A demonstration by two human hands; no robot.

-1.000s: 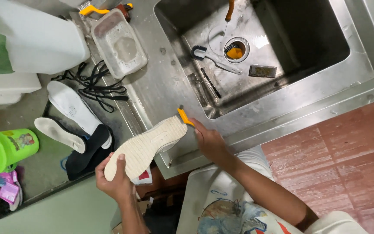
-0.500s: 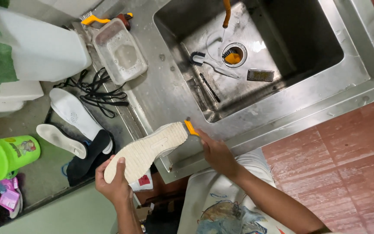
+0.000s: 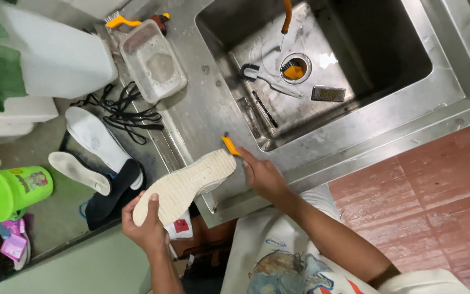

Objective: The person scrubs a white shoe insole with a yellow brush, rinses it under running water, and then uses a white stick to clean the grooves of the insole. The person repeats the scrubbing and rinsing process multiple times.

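Observation:
My left hand (image 3: 147,224) grips the heel end of a white shoe (image 3: 183,186), held sole up over the steel counter's front edge. The pale ribbed sole faces the camera. My right hand (image 3: 260,175) holds a small orange-handled brush (image 3: 230,145) against the toe end of the shoe. The brush's bristles are hidden behind the shoe.
A steel sink (image 3: 441,98) holds a white brush (image 3: 267,76), a thin dark tool, a small rectangular block (image 3: 328,93) and an orange drain plug. On the counter lie a soapy plastic tub (image 3: 155,60), black laces (image 3: 121,111), two white insoles (image 3: 91,133), a dark shoe and a green cup (image 3: 6,190).
My right hand and the orange brush moved away from the toe and came back up against it, a scrubbing stroke. The shoe stayed nearly still in my left hand.

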